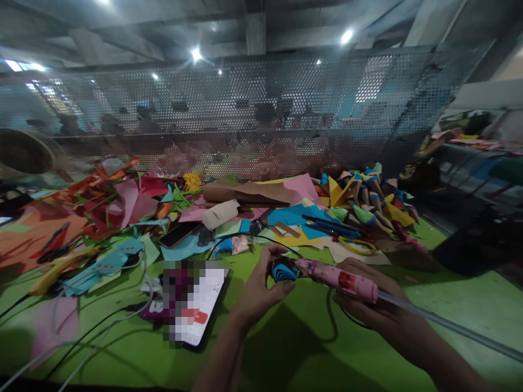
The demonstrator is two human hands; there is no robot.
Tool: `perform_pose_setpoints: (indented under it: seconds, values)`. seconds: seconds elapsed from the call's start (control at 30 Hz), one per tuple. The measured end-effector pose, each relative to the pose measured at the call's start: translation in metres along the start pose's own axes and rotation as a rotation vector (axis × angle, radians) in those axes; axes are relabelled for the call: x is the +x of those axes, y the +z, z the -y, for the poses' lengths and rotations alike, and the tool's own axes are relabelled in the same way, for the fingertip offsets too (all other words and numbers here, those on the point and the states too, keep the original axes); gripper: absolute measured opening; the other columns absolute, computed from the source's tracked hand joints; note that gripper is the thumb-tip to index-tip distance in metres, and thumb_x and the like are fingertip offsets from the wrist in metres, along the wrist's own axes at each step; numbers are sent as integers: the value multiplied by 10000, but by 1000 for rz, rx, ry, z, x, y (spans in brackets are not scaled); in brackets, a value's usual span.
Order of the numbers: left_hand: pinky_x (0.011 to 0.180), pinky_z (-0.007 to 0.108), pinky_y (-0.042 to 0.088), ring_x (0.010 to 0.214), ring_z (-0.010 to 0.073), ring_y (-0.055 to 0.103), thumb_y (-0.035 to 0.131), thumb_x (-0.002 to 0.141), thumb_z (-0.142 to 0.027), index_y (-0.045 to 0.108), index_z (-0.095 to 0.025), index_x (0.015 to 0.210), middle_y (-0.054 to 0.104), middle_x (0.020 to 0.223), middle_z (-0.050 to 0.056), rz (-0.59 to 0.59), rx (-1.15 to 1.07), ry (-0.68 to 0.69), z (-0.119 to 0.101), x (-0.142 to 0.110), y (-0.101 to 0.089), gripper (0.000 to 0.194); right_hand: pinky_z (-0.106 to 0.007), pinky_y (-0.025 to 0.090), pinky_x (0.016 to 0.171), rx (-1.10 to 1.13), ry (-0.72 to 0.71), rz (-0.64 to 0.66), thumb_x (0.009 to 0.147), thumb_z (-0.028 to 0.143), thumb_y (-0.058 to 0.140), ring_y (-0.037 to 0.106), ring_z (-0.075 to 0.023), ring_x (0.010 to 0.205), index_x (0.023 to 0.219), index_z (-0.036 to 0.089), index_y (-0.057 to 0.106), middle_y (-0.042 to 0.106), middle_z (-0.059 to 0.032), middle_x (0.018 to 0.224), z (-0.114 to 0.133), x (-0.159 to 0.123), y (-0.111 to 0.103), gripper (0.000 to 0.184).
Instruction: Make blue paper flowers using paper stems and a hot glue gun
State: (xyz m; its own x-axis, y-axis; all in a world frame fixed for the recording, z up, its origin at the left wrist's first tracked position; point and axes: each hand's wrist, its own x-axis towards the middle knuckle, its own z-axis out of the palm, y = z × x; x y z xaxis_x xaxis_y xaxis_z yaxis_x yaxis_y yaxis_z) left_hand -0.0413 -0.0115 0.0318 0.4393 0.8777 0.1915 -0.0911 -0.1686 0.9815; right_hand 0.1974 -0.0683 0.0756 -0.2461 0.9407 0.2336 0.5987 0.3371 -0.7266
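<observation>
Paper [284, 272] within left grip [256, 288], glue gun [337, 279] near.

Smooth plastic, matt paper and perforated metal around a pink glue gun [347, 281].
The glue gun's body looks like smooth plastic, blotchy and rougher toward its tip, with a translucent, smooth stick [445, 321] behind; at its tip is a blue layered piece [285, 272], apparently paper. Beneath it, the green desk [482, 310] is smooth with a soft sheen; beyond it, matt brown paper [253, 192] and a perforated metal panel [261, 109]; left of it, a glassy phone screen [204, 305].
</observation>
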Motion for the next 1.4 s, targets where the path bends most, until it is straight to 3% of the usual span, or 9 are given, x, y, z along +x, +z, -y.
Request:
perform_pose_setpoints:
  seconds: [0.2, 0.7, 1.0, 1.2, 1.4]
  values:
    - [902, 336, 426, 1071, 241, 556, 677, 790, -456, 439, -225, 1234, 577, 1126, 57, 13, -18, -16, -4, 0, 2, 554, -285, 466, 633, 2, -6, -16, 923, 443, 582, 573, -180, 709, 839, 232, 586, 583, -6, 783, 2, 0, 0, 227]
    - [935, 345, 413, 1141, 256, 530, 642, 806, -375, 439, -225, 1240, 567, 1204, 73, -11, 32, -44, -5, -2, 2, 502, -287, 481, 636, -32, -21, -18, 929, 460, 567, 576, -185, 710, 831, 233, 591, 603, -16, 803, 3, 3, 1, 249]
    - [935, 360, 423, 1093, 253, 560, 661, 800, -445, 435, -216, 1237, 601, 1135, 73, -5, 2, -30, -5, -1, 2, 542, -305, 494, 650, -15, 8, -18, 921, 435, 583, 596, -203, 747, 861, 233, 608, 628, -30, 843, 4, 1, -2, 212]
    - [952, 353, 415, 1145, 259, 529, 643, 814, -408, 447, -225, 1241, 565, 1213, 72, -19, 38, -28, -6, -2, 2, 504, -307, 501, 644, -32, -24, -39, 909, 484, 586, 607, -219, 770, 840, 243, 631, 636, -40, 846, 5, 5, 5, 254]
    - [958, 361, 411, 1143, 264, 526, 647, 813, -400, 445, -220, 1238, 572, 1175, 70, -9, 12, -19, -5, -2, 2, 504, -287, 492, 628, -20, -15, -34, 902, 461, 605, 585, -188, 693, 874, 243, 633, 621, -16, 803, 3, 5, 6, 221]
